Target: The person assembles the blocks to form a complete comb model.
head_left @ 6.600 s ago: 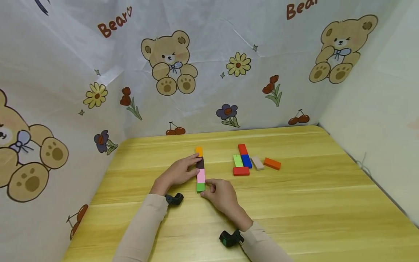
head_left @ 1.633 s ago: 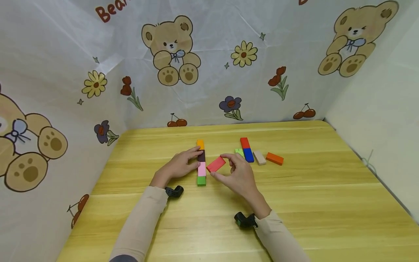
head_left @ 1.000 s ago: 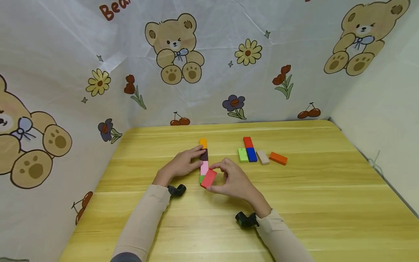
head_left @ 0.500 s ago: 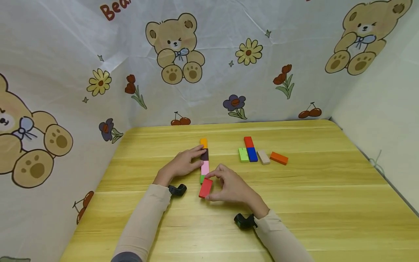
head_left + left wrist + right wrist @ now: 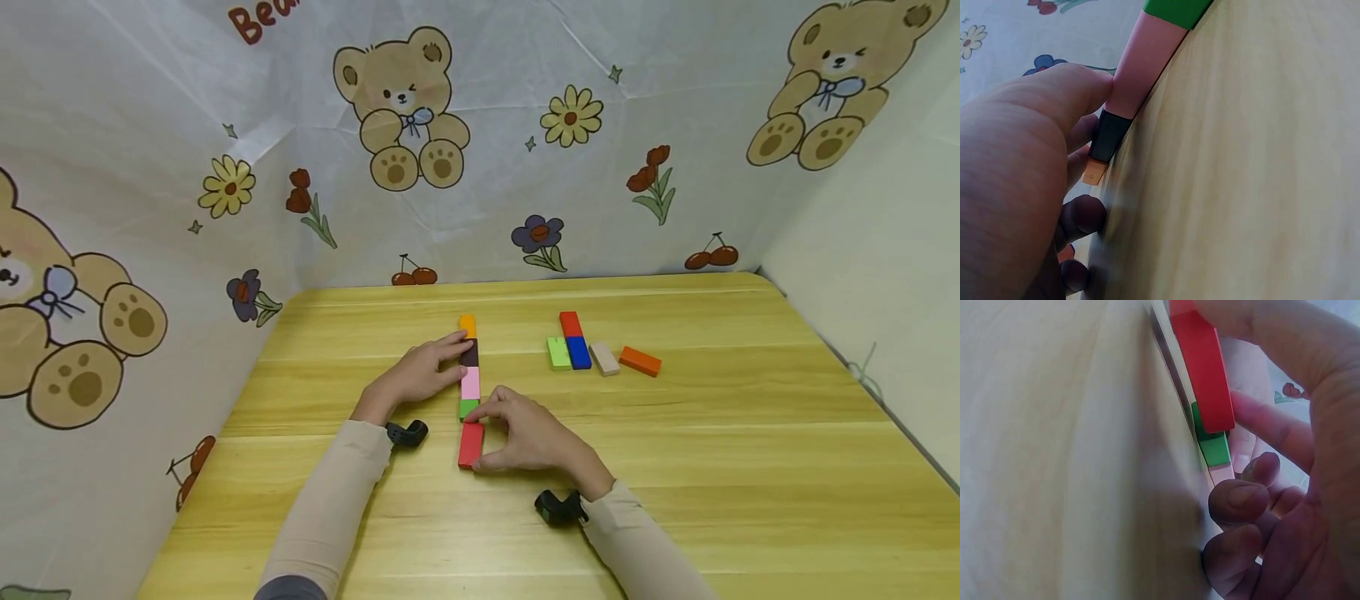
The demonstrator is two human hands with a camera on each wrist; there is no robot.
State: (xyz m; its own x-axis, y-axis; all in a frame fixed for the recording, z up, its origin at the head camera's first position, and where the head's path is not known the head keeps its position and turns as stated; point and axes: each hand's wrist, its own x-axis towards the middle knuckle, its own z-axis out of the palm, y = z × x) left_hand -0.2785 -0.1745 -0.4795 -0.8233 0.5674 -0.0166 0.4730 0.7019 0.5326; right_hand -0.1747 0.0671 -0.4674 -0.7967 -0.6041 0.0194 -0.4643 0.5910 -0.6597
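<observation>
In the head view a row of flat blocks runs toward me: orange-yellow [image 5: 468, 325], dark brown [image 5: 469, 353], pink [image 5: 470, 383] and green [image 5: 468, 408]. My left hand [image 5: 412, 375] lies along the row's left side, fingertips at the dark and orange-yellow blocks. Its thumb touches the pink block [image 5: 1141, 65], as the left wrist view shows. My right hand [image 5: 528, 433] pinches a red block [image 5: 471, 444] by its ends, between thumb and index finger. That block lines up with the row, at the near end of the green block. In the right wrist view the red block [image 5: 1207, 372] overlaps the green one [image 5: 1213, 447].
Right of the row on the wooden table [image 5: 675, 467] lie a light green block [image 5: 558, 353], a red block [image 5: 570, 323], a blue block [image 5: 577, 352], a beige block [image 5: 604, 358] and an orange block [image 5: 640, 361]. A bear-print cloth [image 5: 480, 208] hangs behind the table.
My right hand has carried a red block from the right-hand group to the row's near end, turning it lengthwise and lowering it. My left hand has stayed beside the row.
</observation>
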